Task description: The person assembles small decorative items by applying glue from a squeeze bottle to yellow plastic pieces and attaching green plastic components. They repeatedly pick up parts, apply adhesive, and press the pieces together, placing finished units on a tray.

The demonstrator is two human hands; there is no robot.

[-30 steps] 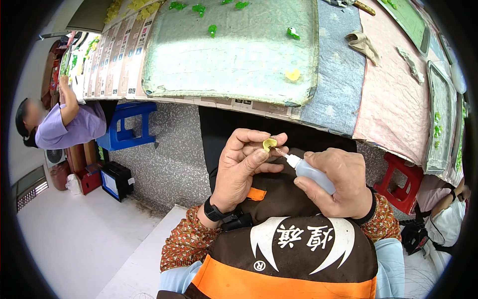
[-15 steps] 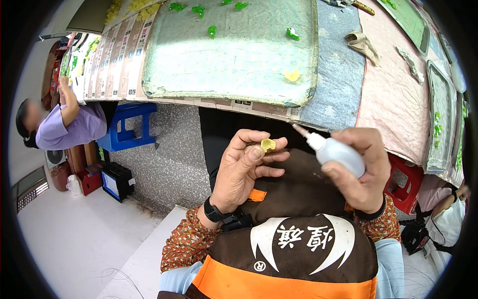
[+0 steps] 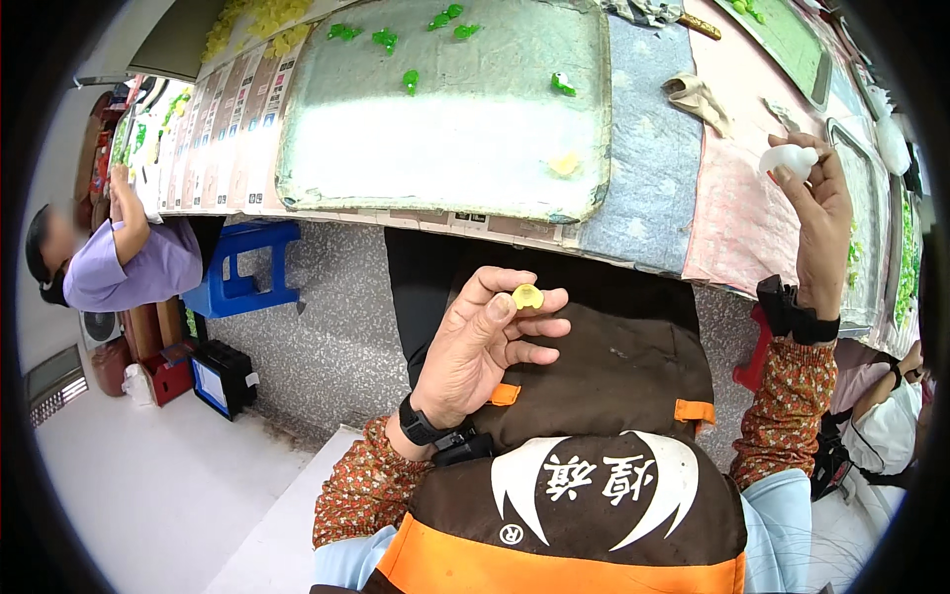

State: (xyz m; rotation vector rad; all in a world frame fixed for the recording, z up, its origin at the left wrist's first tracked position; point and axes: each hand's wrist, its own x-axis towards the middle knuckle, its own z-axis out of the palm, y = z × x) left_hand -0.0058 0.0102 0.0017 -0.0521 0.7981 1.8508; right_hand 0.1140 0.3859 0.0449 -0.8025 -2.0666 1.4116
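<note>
My left hand [image 3: 467, 351] is raised over my lap, pinching a small yellow cup-shaped piece [image 3: 527, 296] between thumb and forefinger. The other fingers of that hand are spread. Far out to the right, my right hand [image 3: 823, 213] grips a white squeeze bottle [image 3: 788, 158] above the pink cloth. On the table ahead, a pale green glass-like board [image 3: 445, 163] carries several green pieces [image 3: 384, 40]. A yellow piece [image 3: 564, 163] lies near its right edge.
Beside the board lie a blue cloth [image 3: 648, 148], a pink cloth [image 3: 737, 228] and a beige rag [image 3: 696, 102]. A framed tray [image 3: 861, 148] stands at the right. A blue stool [image 3: 233, 272] and a person in purple [image 3: 134, 257] are at the left.
My right hand has swung from beside my left hand out to the far right over the table, carrying the bottle. My left hand stays nearly in place with the yellow piece.
</note>
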